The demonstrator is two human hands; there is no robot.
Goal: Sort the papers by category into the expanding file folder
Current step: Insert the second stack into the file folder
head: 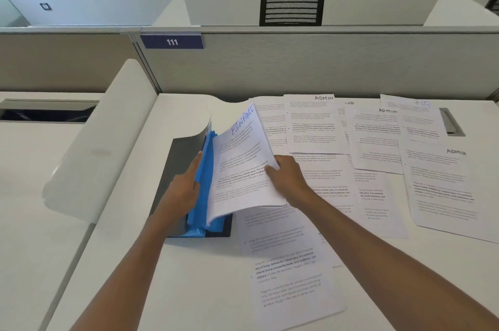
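Holding item 1, a stack of printed sheets [243,163] headed FINANCE in blue ink, the right hand [286,174] pinches its 3 o'clock edge, thumb on top and fingers curled beneath. The stack stands tilted, its lower edge set among the blue dividers [204,182].

Item 2: expanding file folder [178,158], dark cover, lying open on the white desk [135,263] at 9 o'clock of the stack, its flap curling up at 12.

Left hand [186,187]: fingers straight, pressed flat against the blue dividers, gripping nothing.

Item 3: loose papers [291,276], overlapping, spread from 12 through 3 to 6 o'clock of the right hand. I read ADMIN on three of them. One sheet [415,112] at 2 o'clock bears a blue heading, perhaps HR, too faint for me to confirm.

At 12 o'clock beyond the desk: grey partition [297,66], label 111 [172,41], black mesh chair [293,2] behind.
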